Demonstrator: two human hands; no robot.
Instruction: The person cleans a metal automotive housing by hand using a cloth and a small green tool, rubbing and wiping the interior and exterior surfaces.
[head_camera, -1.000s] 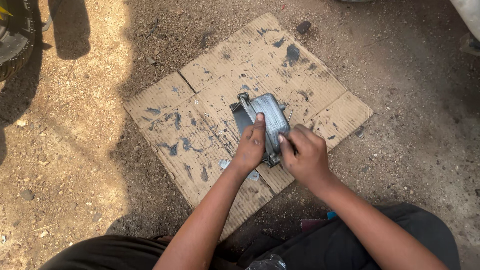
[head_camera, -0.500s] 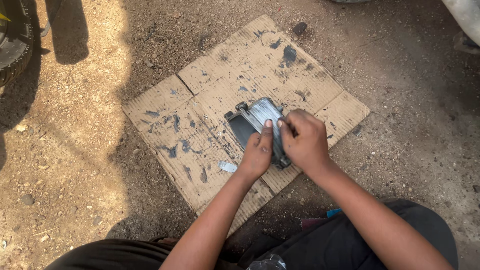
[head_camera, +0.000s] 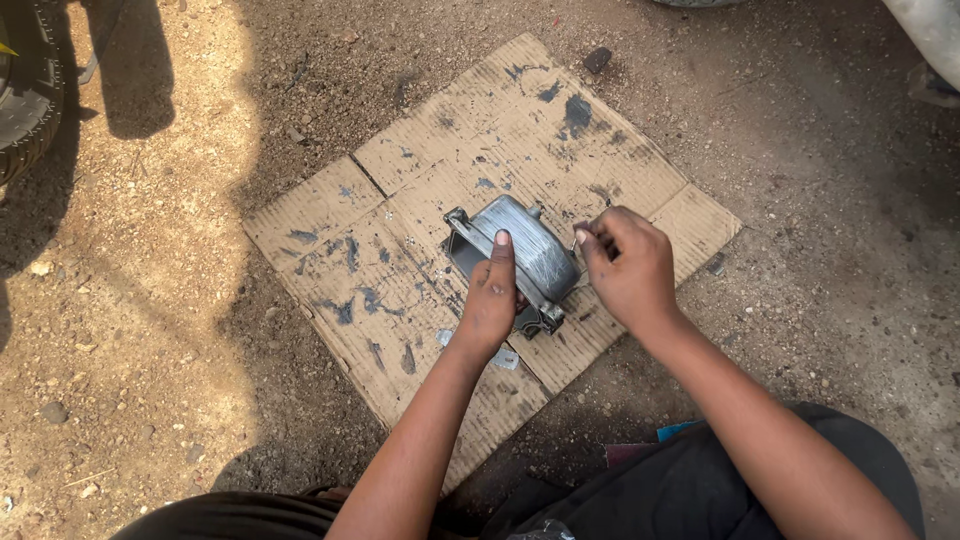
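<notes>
Fingers: left hand (head_camera: 492, 292) clamps the grey rounded metal housing (head_camera: 520, 260), thumb on top. Right hand (head_camera: 625, 268) pinched shut on a small tool, too small to identify, at the housing's right edge. Housing sits mid-way on the paint-stained flattened cardboard sheet (head_camera: 400, 180). Dirt ground around; black tyre (head_camera: 25, 100) far left.

Stained cardboard sheet (head_camera: 420, 170) on dirt ground (head_camera: 150, 330); tyre (head_camera: 25, 110) top left; dark stone (head_camera: 597, 60) beyond cardboard.
</notes>
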